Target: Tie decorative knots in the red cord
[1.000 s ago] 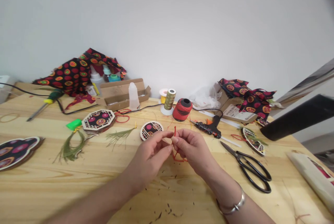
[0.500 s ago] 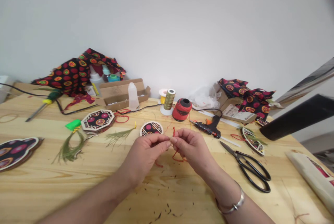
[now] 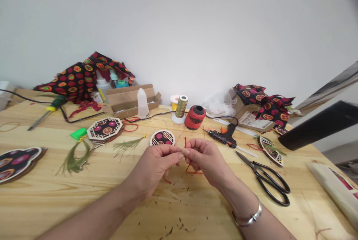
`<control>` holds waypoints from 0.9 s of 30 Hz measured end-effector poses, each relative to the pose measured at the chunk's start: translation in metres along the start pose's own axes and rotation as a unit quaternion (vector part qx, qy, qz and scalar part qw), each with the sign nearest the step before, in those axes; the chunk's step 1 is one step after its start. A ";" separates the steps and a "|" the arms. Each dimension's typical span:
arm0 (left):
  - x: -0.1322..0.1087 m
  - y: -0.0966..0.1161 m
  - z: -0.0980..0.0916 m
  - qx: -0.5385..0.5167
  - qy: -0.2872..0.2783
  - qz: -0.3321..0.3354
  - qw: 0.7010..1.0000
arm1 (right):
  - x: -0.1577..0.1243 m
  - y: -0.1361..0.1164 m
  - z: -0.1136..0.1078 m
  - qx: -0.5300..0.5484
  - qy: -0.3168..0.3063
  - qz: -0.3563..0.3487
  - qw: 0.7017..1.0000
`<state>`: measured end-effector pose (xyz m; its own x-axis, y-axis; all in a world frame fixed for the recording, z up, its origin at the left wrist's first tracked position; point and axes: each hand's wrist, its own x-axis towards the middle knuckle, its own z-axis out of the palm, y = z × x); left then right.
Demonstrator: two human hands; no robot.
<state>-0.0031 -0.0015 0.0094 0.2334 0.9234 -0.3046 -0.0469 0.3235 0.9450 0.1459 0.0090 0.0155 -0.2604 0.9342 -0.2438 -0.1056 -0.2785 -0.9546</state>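
Note:
Both my hands meet over the middle of the table, thumbs and forefingers pinched close together on a red cord point(image 3: 192, 172). My left hand point(image 3: 156, 163) is closed, and a red end hangs out below its fingers. My right hand point(image 3: 205, 160) is closed too, with a short piece of the cord standing up above its fingertips and a loop hanging beneath. The exact spot where the fingertips grip the cord is hidden. Just behind the left fingers lies a round fabric-filled pendant point(image 3: 162, 137) with a pale lattice rim.
Behind stand a red thread spool point(image 3: 195, 117), an olive spool point(image 3: 181, 106) and a white bottle point(image 3: 143, 104). Black scissors point(image 3: 268, 180) and a glue gun point(image 3: 223, 135) lie to the right. Leftward are an octagonal pendant point(image 3: 104, 129), a green tassel point(image 3: 74, 158) and a screwdriver point(image 3: 46, 113).
My hands have barely shifted. The cord's upright piece leans slightly left now, and the red end under my left hand hangs a little lower.

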 end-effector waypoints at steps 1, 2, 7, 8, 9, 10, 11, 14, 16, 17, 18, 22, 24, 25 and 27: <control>0.000 0.000 0.000 0.000 0.000 0.003 1.000 | 0.000 0.000 0.000 -0.003 -0.001 0.000 1.000; 0.000 0.000 0.000 0.000 -0.001 0.004 1.000 | 0.000 0.000 0.000 -0.005 -0.004 -0.002 1.000; 0.001 0.001 -0.001 -0.007 0.012 0.015 1.000 | -0.001 -0.002 0.000 -0.035 -0.013 -0.031 0.999; 0.001 0.001 -0.001 -0.008 0.017 0.020 1.000 | -0.001 -0.003 -0.001 -0.055 -0.006 -0.036 0.998; 0.002 0.000 -0.001 -0.008 0.021 0.024 0.999 | -0.001 -0.003 -0.002 -0.082 0.002 -0.042 0.996; 0.003 0.000 -0.002 -0.009 0.025 0.027 0.999 | -0.001 -0.002 -0.003 -0.116 0.012 -0.053 0.992; 0.004 0.000 -0.003 -0.010 0.029 0.029 0.999 | -0.001 -0.001 -0.004 -0.154 0.022 -0.068 0.986; 0.005 0.001 -0.004 -0.010 0.055 0.031 0.998 | -0.001 0.002 -0.005 -0.258 0.056 -0.125 0.956; 0.006 0.002 -0.004 -0.008 0.071 0.036 0.997 | -0.002 0.004 -0.005 -0.310 0.077 -0.148 0.936; 0.006 0.002 -0.005 -0.010 0.075 0.037 0.996 | -0.004 0.005 -0.005 -0.331 0.085 -0.156 0.927; 0.006 0.002 -0.005 -0.012 0.075 0.038 0.996 | -0.005 0.006 -0.004 -0.352 0.092 -0.165 0.917; 0.006 0.003 -0.005 -0.036 0.078 0.040 0.995 | -0.013 0.007 0.002 -0.441 0.110 -0.223 0.862; 0.006 0.002 -0.005 -0.048 0.078 0.029 0.995 | -0.016 0.009 0.006 -0.489 0.100 -0.264 0.826; 0.006 0.001 -0.005 -0.052 0.074 0.019 0.996 | -0.018 0.011 0.008 -0.512 0.092 -0.288 0.804; 0.005 0.000 -0.006 -0.061 0.062 0.003 0.996 | -0.019 0.014 0.011 -0.562 0.077 -0.337 0.751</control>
<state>-0.0076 0.0044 0.0067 0.1113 0.9413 -0.3187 -0.1681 0.3339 0.9275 0.1391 -0.0151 0.0088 -0.3877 0.8172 0.4264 0.7362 0.5529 -0.3903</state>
